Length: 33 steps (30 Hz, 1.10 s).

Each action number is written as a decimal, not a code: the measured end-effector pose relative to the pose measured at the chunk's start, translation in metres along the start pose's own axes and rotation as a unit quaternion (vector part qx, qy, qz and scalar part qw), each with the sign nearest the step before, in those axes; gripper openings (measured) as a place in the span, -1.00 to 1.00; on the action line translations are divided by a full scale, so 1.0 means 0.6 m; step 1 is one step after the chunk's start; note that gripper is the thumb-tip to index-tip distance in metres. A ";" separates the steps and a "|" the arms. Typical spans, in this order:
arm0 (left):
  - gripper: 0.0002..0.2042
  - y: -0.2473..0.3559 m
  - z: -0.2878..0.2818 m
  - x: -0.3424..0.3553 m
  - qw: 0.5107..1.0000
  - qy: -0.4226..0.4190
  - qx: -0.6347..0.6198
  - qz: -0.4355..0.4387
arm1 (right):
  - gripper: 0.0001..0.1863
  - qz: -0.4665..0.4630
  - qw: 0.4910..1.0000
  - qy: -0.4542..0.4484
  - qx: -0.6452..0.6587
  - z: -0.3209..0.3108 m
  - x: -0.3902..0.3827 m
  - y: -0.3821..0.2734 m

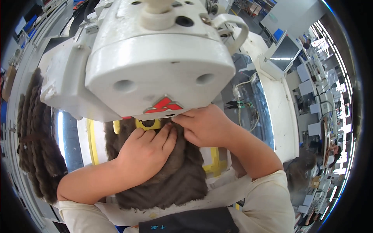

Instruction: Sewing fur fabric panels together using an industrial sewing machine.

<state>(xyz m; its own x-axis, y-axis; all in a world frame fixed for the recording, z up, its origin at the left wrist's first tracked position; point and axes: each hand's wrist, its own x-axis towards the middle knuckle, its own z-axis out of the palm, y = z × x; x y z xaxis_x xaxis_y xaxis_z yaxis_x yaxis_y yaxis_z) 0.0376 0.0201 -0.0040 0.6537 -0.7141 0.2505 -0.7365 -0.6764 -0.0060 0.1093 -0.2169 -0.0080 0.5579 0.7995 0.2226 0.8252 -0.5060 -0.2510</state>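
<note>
A piece of dark brown furry fabric (171, 190) lies under the head of a white industrial sewing machine (163, 70). My left hand (145, 155) rests on this fabric, its fingers bent and closed on the pile just in front of a yellow plate (149, 124) with a dark opening. To its right, my right hand (208, 126) pinches the fabric close to the machine's lower edge. Its fingertips partly disappear beneath the head. The needle area is hidden behind the machine head.
A bundle of brown furry strips (39, 143) hangs at the left. Yellow tape (92, 141) marks the white work surface. At the right, cables (246, 105) lie beneath a clear cover, near a screen (285, 54). Other people and workbenches appear along the far right.
</note>
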 end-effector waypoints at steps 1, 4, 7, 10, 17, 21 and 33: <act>-0.51 -0.001 0.000 0.001 1.000 0.007 -0.004 -0.006 | -0.64 -0.004 1.000 -0.008 -0.004 0.001 0.000 0.004; -0.50 -0.001 0.003 -0.001 1.000 0.005 0.004 -0.009 | -0.58 0.010 0.999 -0.032 0.025 0.000 0.002 0.009; -0.49 0.002 0.008 -0.007 1.000 0.012 0.002 -0.015 | -0.57 0.037 0.998 -0.036 0.031 -0.006 0.007 0.000; -0.48 0.006 0.007 -0.008 1.000 0.008 0.001 -0.021 | -0.59 0.082 0.993 -0.081 0.029 -0.016 0.014 -0.010; -0.46 0.007 0.011 -0.013 0.999 0.010 -0.026 -0.024 | -0.54 0.076 0.995 -0.019 0.061 -0.008 0.021 -0.008; -0.47 0.008 0.022 -0.016 0.999 0.020 -0.027 -0.036 | -0.58 0.074 0.996 -0.023 0.043 -0.006 0.019 -0.005; -0.51 -0.013 0.023 -0.009 0.998 0.029 -0.036 -0.038 | -0.67 0.130 0.988 -0.073 0.023 -0.002 0.020 0.027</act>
<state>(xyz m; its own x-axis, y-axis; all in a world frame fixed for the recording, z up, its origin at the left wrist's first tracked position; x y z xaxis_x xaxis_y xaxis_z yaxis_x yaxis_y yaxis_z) 0.0422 0.0267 -0.0187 0.6979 -0.6484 0.3041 -0.6977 -0.7114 0.0844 0.1298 -0.2158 -0.0081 0.7293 0.6842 0.0065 0.6484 -0.6881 -0.3257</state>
